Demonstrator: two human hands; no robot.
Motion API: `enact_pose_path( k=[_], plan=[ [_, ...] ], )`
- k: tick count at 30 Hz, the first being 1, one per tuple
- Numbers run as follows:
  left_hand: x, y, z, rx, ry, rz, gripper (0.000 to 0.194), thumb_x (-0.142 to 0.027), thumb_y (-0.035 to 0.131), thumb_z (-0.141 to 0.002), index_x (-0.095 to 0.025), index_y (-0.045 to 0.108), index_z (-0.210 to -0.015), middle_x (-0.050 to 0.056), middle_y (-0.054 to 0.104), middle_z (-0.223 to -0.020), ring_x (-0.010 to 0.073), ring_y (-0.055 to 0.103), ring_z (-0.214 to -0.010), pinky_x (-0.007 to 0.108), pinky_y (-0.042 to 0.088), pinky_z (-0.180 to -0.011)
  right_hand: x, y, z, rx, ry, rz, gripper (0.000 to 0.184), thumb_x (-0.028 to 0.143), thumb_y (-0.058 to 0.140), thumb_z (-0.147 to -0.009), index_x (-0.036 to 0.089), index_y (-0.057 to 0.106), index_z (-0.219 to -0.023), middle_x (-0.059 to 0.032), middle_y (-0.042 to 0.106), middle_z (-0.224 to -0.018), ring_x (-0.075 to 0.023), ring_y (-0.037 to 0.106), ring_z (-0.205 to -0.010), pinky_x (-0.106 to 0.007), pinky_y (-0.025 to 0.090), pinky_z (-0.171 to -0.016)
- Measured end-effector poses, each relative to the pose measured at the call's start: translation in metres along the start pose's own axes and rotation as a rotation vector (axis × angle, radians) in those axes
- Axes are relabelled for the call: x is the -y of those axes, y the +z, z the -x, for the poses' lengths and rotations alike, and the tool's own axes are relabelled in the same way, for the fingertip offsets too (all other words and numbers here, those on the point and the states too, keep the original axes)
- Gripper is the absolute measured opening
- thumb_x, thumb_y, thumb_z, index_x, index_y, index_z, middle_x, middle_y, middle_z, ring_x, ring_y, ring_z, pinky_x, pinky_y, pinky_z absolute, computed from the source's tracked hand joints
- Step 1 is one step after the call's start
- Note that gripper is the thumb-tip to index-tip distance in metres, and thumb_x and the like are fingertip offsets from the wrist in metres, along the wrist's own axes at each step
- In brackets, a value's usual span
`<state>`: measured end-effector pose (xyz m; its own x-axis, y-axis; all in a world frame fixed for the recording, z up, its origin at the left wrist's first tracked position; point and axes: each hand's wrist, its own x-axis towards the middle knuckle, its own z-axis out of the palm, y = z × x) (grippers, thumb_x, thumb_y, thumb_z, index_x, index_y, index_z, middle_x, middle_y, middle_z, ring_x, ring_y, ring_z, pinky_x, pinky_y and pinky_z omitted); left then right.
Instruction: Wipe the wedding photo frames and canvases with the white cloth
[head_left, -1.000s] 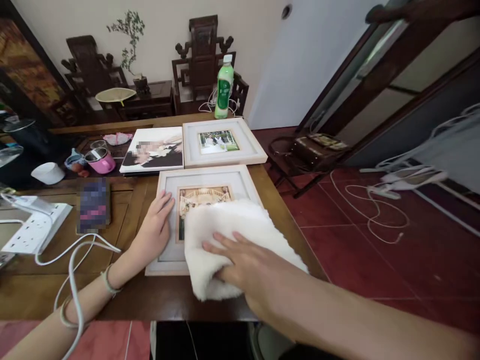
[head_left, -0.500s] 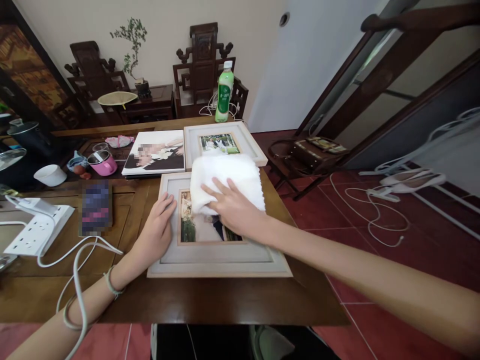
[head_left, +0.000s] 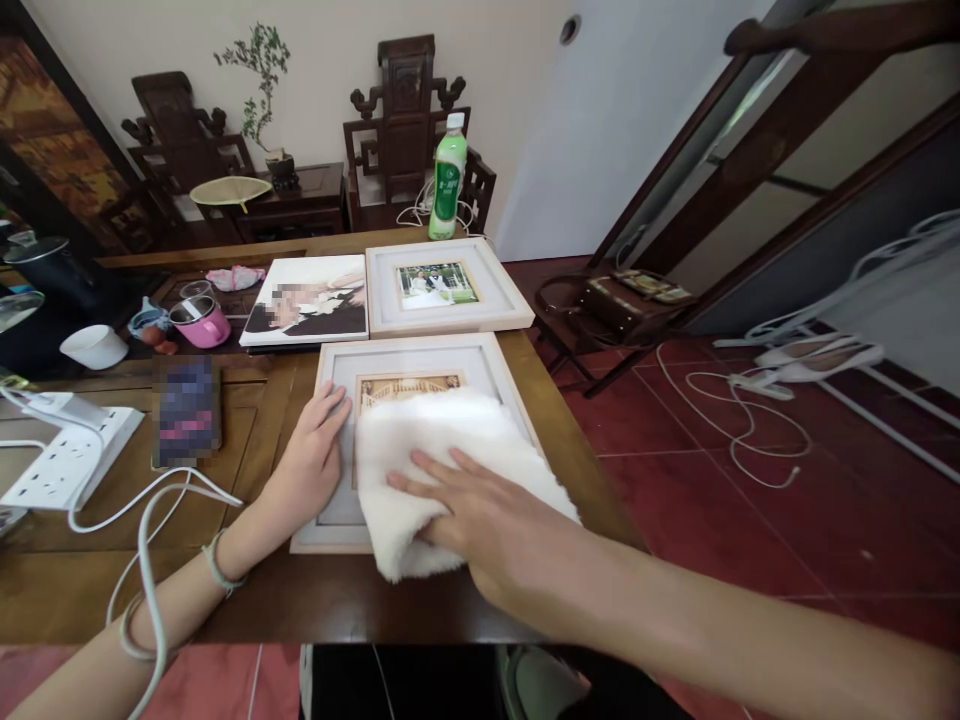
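Note:
A white-framed photo [head_left: 409, 358] lies flat near the front right corner of the wooden table [head_left: 90, 560]. My left hand [head_left: 309, 462] rests flat on the frame's left border, fingers stretched out. My right hand [head_left: 480, 510] presses a fluffy white cloth [head_left: 435, 440] down on the lower part of the frame, fingers spread flat on top of it. The cloth covers most of the picture; only its top strip shows.
Behind lie a second white-framed photo [head_left: 442, 285] and an unframed print [head_left: 307, 298]. A green bottle [head_left: 448, 176], pink mug [head_left: 201, 322], white bowl [head_left: 94, 346], phone [head_left: 186, 410] and power strip [head_left: 67, 455] with cables stand around. Red tiled floor with cords lies to the right.
My right hand has pulled the cloth back from the frame's far edge to its near part. One second ago it was also near. The left hand has stayed put.

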<state>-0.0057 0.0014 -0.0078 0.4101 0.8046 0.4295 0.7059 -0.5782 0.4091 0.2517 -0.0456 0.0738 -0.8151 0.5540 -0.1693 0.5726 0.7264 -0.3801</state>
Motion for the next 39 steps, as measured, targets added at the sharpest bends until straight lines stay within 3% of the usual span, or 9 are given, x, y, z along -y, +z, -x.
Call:
enact_pose_path(
  k=[6,10,15,21,24,27,30,34,39],
  plan=[
    [0.003,-0.003,0.000,0.041,0.025,0.003,0.054,-0.004,0.033,-0.093,-0.015,0.043,-0.145,0.019,0.044,-0.149,0.0294,0.027,-0.148,0.059,0.028,-0.119,-0.057,-0.008,-0.042,-0.190,0.116,0.322,0.065,-0.011,0.041,-0.070,0.013,0.064,-0.125,-0.0106,0.027,-0.160,-0.0378,0.019,-0.147,-0.064,0.020,-0.116],
    [0.003,-0.003,-0.001,0.029,0.034,0.012,0.053,-0.005,0.033,-0.094,-0.017,0.044,-0.144,0.018,0.045,-0.148,0.0292,0.028,-0.148,0.060,0.029,-0.118,-0.068,-0.021,-0.069,-0.164,0.133,0.387,0.057,-0.009,0.049,-0.073,0.011,0.064,-0.125,-0.0137,0.023,-0.161,-0.0444,0.012,-0.147,-0.072,0.018,-0.112],
    [0.003,-0.001,-0.001,0.003,0.033,0.023,0.055,-0.004,0.034,-0.092,-0.019,0.044,-0.144,0.016,0.046,-0.148,0.0285,0.029,-0.148,0.059,0.029,-0.118,-0.038,-0.013,-0.069,-0.071,0.126,0.374,0.042,-0.001,0.048,-0.085,0.015,0.070,-0.117,-0.0128,0.030,-0.159,-0.0469,0.018,-0.145,-0.072,0.024,-0.110],
    [0.001,0.000,0.000,-0.002,-0.004,0.012,0.057,-0.003,0.033,-0.090,-0.018,0.045,-0.144,0.016,0.046,-0.148,0.0283,0.029,-0.147,0.060,0.028,-0.118,0.014,-0.010,-0.028,0.198,0.024,0.228,0.048,0.006,0.075,-0.064,0.019,0.074,-0.110,-0.0144,0.036,-0.156,-0.0521,0.027,-0.141,-0.072,0.033,-0.105],
    [0.000,0.001,0.000,-0.001,0.004,0.020,0.056,-0.004,0.034,-0.091,-0.018,0.045,-0.144,0.016,0.046,-0.149,0.0283,0.029,-0.148,0.059,0.028,-0.119,0.022,-0.013,-0.009,0.293,-0.001,0.116,0.037,0.015,0.077,-0.068,0.021,0.076,-0.104,-0.0127,0.043,-0.152,-0.0519,0.032,-0.138,-0.072,0.038,-0.101],
    [0.001,0.002,0.001,-0.020,0.006,0.015,0.054,-0.005,0.034,-0.092,-0.018,0.046,-0.143,0.016,0.046,-0.148,0.0278,0.030,-0.147,0.058,0.029,-0.119,0.015,-0.010,-0.001,0.196,0.012,0.072,0.027,0.014,0.068,-0.076,0.022,0.076,-0.100,-0.0098,0.048,-0.149,-0.0469,0.035,-0.139,-0.067,0.039,-0.104],
    [0.001,0.003,0.001,-0.024,0.017,0.005,0.052,-0.005,0.033,-0.093,-0.015,0.047,-0.142,0.017,0.047,-0.147,0.0282,0.030,-0.147,0.058,0.029,-0.119,0.000,-0.005,-0.006,0.057,0.084,0.134,0.041,0.003,0.059,-0.076,0.019,0.073,-0.110,-0.0107,0.039,-0.155,-0.0447,0.026,-0.143,-0.066,0.031,-0.110],
    [0.001,0.000,0.000,0.011,0.021,0.018,0.054,-0.006,0.034,-0.094,-0.018,0.044,-0.145,0.016,0.045,-0.149,0.0289,0.028,-0.148,0.059,0.028,-0.119,-0.022,-0.003,-0.031,-0.070,0.196,0.295,0.046,-0.001,0.048,-0.082,0.014,0.069,-0.120,-0.0141,0.029,-0.159,-0.0488,0.019,-0.144,-0.071,0.024,-0.110],
    [0.000,-0.001,-0.001,-0.012,0.011,0.043,0.052,-0.007,0.034,-0.094,-0.019,0.046,-0.143,0.015,0.048,-0.147,0.0282,0.031,-0.147,0.058,0.029,-0.119,-0.036,-0.006,-0.070,-0.163,0.189,0.400,0.039,0.006,0.040,-0.094,0.014,0.070,-0.116,-0.0115,0.025,-0.161,-0.0501,0.016,-0.144,-0.072,0.022,-0.111]
  ],
)
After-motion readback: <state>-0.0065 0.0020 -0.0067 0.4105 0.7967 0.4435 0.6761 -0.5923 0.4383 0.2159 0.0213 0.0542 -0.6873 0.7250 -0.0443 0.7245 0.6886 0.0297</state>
